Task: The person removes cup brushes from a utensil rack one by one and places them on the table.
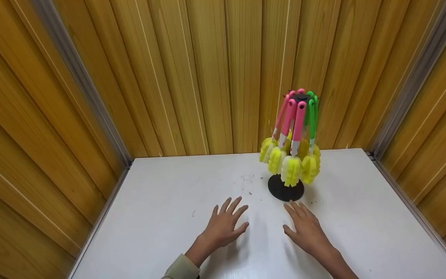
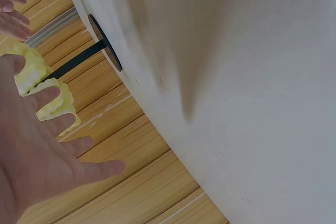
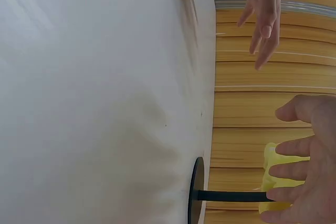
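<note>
The left hand [image 1: 225, 228] and the right hand [image 1: 308, 230] are held above the flat white tabletop [image 1: 168, 201], fingers spread wide, with nothing gripped. The black stand with a round base [image 1: 286, 188] is located just beyond the right fingertips. From its top are hung slim pink-handled brushes [image 1: 298, 124] and green-handled brushes [image 1: 313, 120] with yellow-and-white, spongy-looking heads. For a controlled reach, the base is best steadied by one hand while a single handle is pinched near its top; sideways pulling should be avoided, as tipping is likely.
</note>
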`<state>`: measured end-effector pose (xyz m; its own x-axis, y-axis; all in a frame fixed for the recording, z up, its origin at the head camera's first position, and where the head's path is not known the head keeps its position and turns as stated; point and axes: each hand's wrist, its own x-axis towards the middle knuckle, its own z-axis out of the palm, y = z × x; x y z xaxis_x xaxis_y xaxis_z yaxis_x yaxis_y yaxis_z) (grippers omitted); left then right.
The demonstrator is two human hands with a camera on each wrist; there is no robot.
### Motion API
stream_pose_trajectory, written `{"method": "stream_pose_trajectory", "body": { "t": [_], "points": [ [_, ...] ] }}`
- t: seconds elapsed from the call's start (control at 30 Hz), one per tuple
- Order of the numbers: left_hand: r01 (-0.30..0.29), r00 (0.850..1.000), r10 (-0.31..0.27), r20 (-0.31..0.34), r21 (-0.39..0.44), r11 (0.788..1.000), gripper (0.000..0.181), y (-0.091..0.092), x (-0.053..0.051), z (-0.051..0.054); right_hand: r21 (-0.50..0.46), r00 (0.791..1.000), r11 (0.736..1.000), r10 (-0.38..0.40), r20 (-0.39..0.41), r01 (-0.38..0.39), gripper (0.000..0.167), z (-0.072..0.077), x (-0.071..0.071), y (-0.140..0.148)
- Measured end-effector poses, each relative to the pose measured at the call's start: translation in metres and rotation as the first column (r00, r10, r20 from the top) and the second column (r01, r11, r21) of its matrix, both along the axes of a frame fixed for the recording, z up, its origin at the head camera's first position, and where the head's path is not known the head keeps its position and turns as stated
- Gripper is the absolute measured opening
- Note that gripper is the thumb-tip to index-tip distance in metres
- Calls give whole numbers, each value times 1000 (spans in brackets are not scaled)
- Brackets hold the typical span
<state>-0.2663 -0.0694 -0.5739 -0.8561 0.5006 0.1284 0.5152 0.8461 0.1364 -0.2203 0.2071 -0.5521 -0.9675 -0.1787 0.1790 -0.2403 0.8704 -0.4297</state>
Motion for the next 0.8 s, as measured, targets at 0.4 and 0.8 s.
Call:
{"method": "stream_pose_trajectory", "body": {
  "t": [0.4,0.8],
  "points": [
    [62,998,-61,-10,52,997,48,17,8,7,-30,995,999,-14,98,18,56,-13,-8,8],
    [93,995,-98,8,275,957,37,52,17,2,-177,991,983,-33,127,56,45,-39,-43,6]
  ]
}}
